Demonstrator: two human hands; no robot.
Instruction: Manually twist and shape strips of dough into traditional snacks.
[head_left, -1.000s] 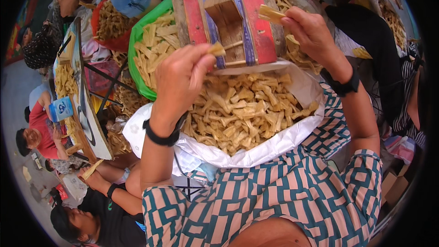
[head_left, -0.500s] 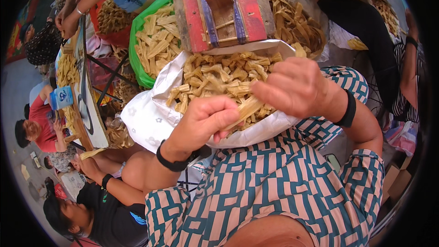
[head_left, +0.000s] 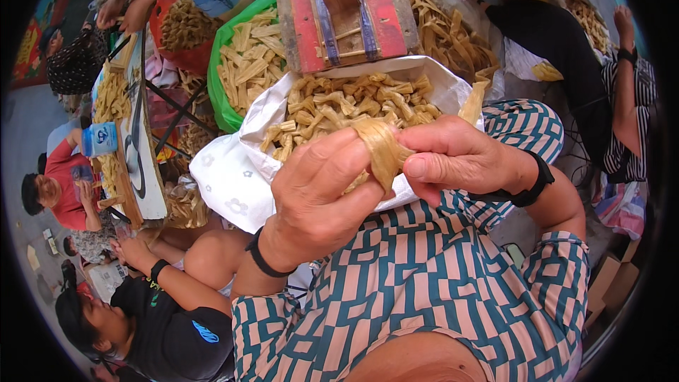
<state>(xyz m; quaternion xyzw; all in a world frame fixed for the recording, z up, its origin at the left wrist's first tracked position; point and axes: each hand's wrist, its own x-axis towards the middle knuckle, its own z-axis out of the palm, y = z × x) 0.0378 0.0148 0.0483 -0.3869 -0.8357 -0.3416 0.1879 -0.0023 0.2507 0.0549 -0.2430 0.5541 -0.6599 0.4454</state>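
A tan, leathery dried strip [head_left: 384,150] stretches between my hands over a white sack, bent round the fingertips of my left hand [head_left: 315,187]. My right hand [head_left: 463,159] pinches its near end between thumb and fingers. Below and beyond them, the white sack [head_left: 237,187] gapes open, its mouth filled with short knotted tan pieces [head_left: 339,102]. Behind my right hand a flat strip end [head_left: 472,102] sticks up at the sack's right rim; I cannot tell whether it joins the held strip.
Past the sack stands a red board [head_left: 300,28] with a small wooden holder [head_left: 343,18]. A green bag [head_left: 216,85] of flat strips is to its left, a clear bag of long strips [head_left: 453,32] to its right. One person [head_left: 170,318] sits close on my left; others work around.
My hands have come together, and the strip, stretched straight before, now loops round my left fingers. My left hand has turned knuckles up; my right has moved down slightly.
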